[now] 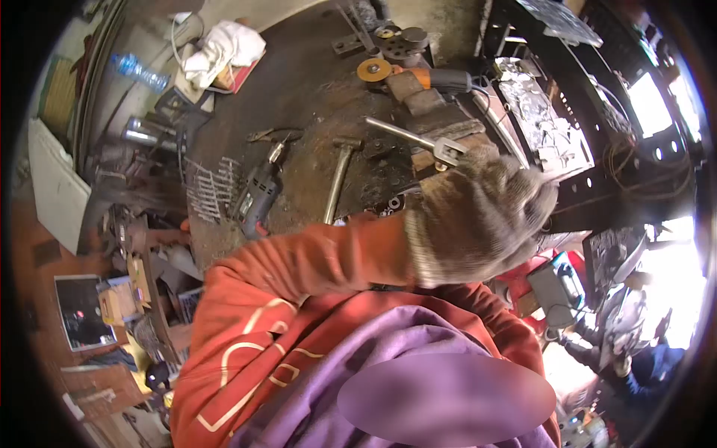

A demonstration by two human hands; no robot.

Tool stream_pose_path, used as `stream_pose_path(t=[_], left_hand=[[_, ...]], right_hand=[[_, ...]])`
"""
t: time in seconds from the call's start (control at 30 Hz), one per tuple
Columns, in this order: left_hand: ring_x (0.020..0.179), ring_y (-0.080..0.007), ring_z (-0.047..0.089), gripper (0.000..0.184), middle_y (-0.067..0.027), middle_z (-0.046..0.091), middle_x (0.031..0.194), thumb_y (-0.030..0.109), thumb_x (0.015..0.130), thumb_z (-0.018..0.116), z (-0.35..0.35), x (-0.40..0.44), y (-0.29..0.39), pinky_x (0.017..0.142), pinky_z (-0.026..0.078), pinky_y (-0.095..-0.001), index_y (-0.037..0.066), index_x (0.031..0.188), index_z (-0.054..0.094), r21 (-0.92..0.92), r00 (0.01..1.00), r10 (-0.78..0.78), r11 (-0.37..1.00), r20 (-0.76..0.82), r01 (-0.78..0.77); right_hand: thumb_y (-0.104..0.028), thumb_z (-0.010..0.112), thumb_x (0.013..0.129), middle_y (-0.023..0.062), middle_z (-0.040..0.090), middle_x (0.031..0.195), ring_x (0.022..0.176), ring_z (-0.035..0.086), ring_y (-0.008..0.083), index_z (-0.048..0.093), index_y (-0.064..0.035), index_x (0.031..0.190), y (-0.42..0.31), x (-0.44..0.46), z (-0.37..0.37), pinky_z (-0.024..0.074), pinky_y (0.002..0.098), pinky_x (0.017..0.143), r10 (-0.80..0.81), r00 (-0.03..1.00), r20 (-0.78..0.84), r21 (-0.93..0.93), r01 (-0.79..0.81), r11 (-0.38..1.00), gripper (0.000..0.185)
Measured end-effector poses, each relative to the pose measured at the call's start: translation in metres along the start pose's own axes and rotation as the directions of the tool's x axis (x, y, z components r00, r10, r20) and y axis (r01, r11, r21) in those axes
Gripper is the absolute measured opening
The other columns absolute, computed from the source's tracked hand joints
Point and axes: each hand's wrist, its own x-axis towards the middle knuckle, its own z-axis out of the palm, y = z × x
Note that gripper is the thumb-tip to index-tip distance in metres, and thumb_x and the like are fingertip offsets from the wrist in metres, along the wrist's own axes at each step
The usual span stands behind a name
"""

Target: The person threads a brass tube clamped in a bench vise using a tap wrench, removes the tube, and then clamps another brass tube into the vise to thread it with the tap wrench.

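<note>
My left hand [485, 213], in a grey-brown knitted glove, reaches across from the left with its fingers curled. Its fingertips close on the forked end of a metal rod [407, 133], which sticks out to the upper left over wooden blocks. The glove hides how far the fingers wrap round it. My right sleeve [504, 321] runs up behind the left glove, so my right hand is hidden. Left of the glove, a hammer [340, 179] lies on the workbench [299, 82]. A power drill [261, 190] rests beside it.
An angle grinder [433, 79] with a yellow disc lies at the back. Several bolts [213, 190] sit in rows at the bench's left edge. A white cloth [228, 52] and a plastic bottle [140, 71] are farther left. Another person in blue [650, 373] is at the lower right.
</note>
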Motion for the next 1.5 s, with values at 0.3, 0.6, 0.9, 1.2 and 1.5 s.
stream_pose_path(t=[0.3,0.6,0.9,1.2,1.5], left_hand=[[0.073,-0.0283,0.060,0.027,-0.0057,0.056,0.068,0.028,0.087,0.077,-0.061,-0.027,-0.007,0.081,0.049,-0.0504,0.012,0.071,0.063,-0.504,0.980,-0.116,0.844,0.163,0.184],[0.087,-0.0278,0.071,0.022,-0.0089,0.071,0.091,0.019,0.097,0.076,-0.058,-0.071,-0.093,0.086,0.057,-0.0439,0.004,0.113,0.076,-0.303,0.845,-0.514,0.837,-0.150,0.456],[0.080,-0.0343,0.072,0.050,-0.0174,0.075,0.093,0.051,0.106,0.061,0.022,0.058,-0.132,0.078,0.058,-0.0425,0.004,0.109,0.076,-0.318,0.527,-0.063,0.734,0.847,0.599],[0.063,-0.0308,0.074,0.012,-0.0101,0.072,0.070,0.022,0.083,0.070,-0.042,0.035,-0.022,0.052,0.055,-0.0486,0.015,0.074,0.075,-0.651,0.393,0.660,0.738,0.640,-0.178],[0.076,-0.0340,0.070,0.056,-0.0195,0.073,0.087,0.055,0.103,0.060,-0.107,0.001,-0.154,0.073,0.054,-0.0440,0.002,0.113,0.076,-0.108,0.524,-0.320,0.768,0.789,0.632]], right_hand=[[-0.031,0.071,0.101,0.0127,0.078,0.113,0.104,0.070,0.0319,0.076,-0.0038,0.114,0.025,0.026,-0.016,0.0558,0.0404,0.091,0.097,0.985,-0.145,0.057,-0.090,0.994,0.030],[-0.034,0.072,0.100,0.0129,0.078,0.115,0.109,0.069,0.0329,0.077,-0.0065,0.115,0.057,0.078,0.024,0.0546,0.0407,0.091,0.115,0.923,-0.368,0.153,-0.062,0.986,0.032],[-0.038,0.073,0.099,0.0131,0.078,0.116,0.113,0.068,0.0338,0.078,-0.0092,0.116,0.049,0.055,0.029,0.0534,0.0411,0.092,0.181,0.880,-0.439,0.233,-0.083,0.969,0.033],[-0.032,0.074,0.097,0.0136,0.075,0.127,0.116,0.067,0.0338,0.073,-0.0100,0.125,0.086,0.057,0.029,0.0533,0.0429,0.095,0.010,0.963,-0.268,-0.287,-0.090,0.954,0.035],[-0.016,0.073,0.099,0.0086,0.065,0.137,0.123,0.059,0.0162,0.046,-0.0169,0.162,0.067,-0.003,0.025,0.0487,0.0358,0.108,0.090,0.912,-0.401,0.208,-0.005,0.978,0.068]])
